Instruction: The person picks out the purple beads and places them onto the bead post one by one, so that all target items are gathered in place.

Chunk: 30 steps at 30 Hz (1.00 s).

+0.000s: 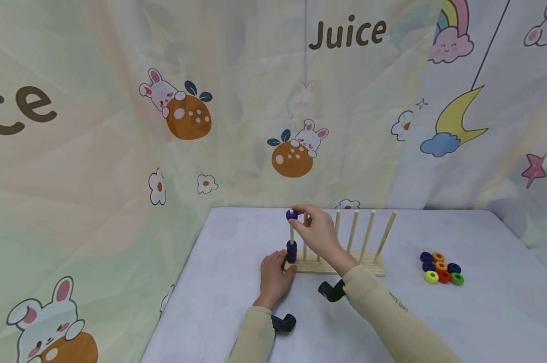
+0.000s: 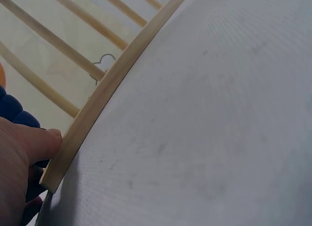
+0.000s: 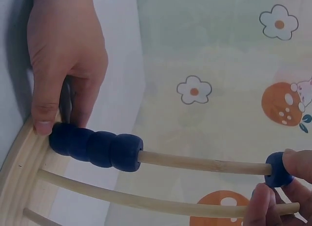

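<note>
A wooden peg rack (image 1: 329,266) with upright pegs stands on the table. Its leftmost peg (image 3: 204,163) carries a stack of several dark blue beads (image 3: 97,148) at the bottom. My right hand (image 1: 317,232) pinches another blue bead (image 3: 278,169) between thumb and fingers at the top of that peg, and the peg tip shows through the bead in the head view. Down at the rack's left end, my left hand (image 1: 275,278) grips the base, thumb (image 2: 46,142) on its front edge and the fingers behind, partly hidden. The other pegs in view bear no beads.
Loose beads (image 1: 440,265) in blue, orange, yellow, red and green lie in a group on the white tabletop (image 1: 491,322), right of the rack. A printed cloth (image 1: 237,101) hangs behind the table. Black devices (image 1: 331,291) sit at both wrists.
</note>
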Motion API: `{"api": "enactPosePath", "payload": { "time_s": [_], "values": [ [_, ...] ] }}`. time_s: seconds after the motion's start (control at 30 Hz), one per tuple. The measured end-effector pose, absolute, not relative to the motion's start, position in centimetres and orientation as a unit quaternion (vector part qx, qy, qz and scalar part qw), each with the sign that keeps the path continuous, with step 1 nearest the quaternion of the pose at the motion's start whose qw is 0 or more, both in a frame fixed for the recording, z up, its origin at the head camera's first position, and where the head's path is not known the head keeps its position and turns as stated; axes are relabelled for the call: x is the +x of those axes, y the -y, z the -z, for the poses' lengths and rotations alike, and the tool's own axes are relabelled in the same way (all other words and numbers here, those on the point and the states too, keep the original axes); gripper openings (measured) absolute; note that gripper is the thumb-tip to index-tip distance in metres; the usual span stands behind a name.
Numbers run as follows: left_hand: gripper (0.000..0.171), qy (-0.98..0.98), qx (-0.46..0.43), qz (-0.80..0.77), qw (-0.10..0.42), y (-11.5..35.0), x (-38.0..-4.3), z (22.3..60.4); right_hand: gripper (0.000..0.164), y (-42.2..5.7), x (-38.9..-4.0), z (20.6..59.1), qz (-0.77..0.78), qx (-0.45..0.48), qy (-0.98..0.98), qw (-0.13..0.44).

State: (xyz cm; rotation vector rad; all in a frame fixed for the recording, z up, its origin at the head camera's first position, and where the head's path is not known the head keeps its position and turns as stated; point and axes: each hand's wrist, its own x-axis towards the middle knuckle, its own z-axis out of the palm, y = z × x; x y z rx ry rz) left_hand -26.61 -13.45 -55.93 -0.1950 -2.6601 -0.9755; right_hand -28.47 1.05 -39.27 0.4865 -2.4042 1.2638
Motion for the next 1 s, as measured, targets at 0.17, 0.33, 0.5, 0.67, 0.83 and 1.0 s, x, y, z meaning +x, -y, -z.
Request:
{"api": "enactPosePath", "payload": {
  "time_s": [0.17,0.33,0.5,0.67,0.83,1.0],
  "values": [
    [0.05,0.925,-0.068,0.341,0.15,13.5,-26.6,56.0,0.03,-1.0,-28.5,39.6,-0.451,0.175,0.854,0.19],
    [0.051,0.928,-0.063,0.337,0.146,13.5,-26.7,56.1,0.029,-1.2,-28.4,39.9,-0.463,0.178,0.846,0.193],
    [0.051,0.93,-0.062,0.331,0.149,13.4,-26.7,56.1,0.027,-1.4,-28.0,39.7,-0.492,0.181,0.828,0.199],
    [0.051,0.93,-0.061,0.33,0.146,13.3,-26.7,56.0,0.023,-2.0,-27.4,38.9,-0.521,0.193,0.801,0.225],
    [0.05,0.928,-0.06,0.336,0.148,13.3,-26.6,55.9,0.02,-2.3,-27.0,38.6,-0.525,0.209,0.786,0.25],
    [0.05,0.927,-0.062,0.338,0.153,13.3,-26.5,55.8,0.016,-2.6,-26.6,39.5,-0.532,0.204,0.786,0.242]
  ]
}}
